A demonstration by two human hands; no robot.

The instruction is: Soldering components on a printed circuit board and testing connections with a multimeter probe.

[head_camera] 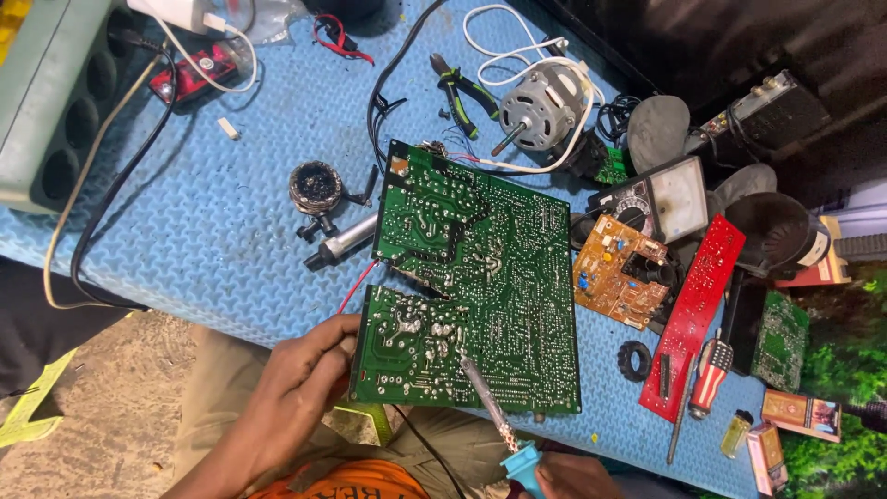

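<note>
Right hand fingers clamped on soldering iron, left hand fingers gripping green circuit board

A table covered by a blue textured mat fills most of the view, lit brightly and evenly from above. Below its near edge at the lower left lies a bare, sandy-grey floor, with a yellow strip lying on it. Along the top right the scene falls into dark shadow, and green foliage shows at the right edge.
</note>
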